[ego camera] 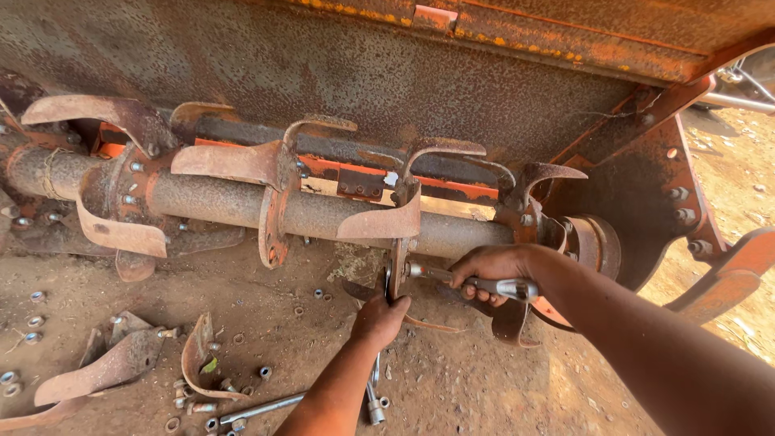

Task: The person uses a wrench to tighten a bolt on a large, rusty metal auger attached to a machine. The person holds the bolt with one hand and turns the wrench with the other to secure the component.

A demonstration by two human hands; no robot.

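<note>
Head view: the right hand (484,270) wraps its fingers tightly around the handle of a ratchet wrench (472,281), whose head meets a flange (398,266) on the rusty shaft (323,214) of a tiller. The left hand (379,316) presses against the lower edge of the same flange from the near side; whether its fingers grip anything cannot be told. Curved blades (379,218) stand bolted along the shaft. Loose blades (105,367), nuts (265,372) and a second wrench (373,400) lie on the dirt ground (484,387) below.

Loose curved blades (105,367) on dirt; scattered nuts (36,320); spare wrench (262,409); rusty hood (323,56) above.
</note>
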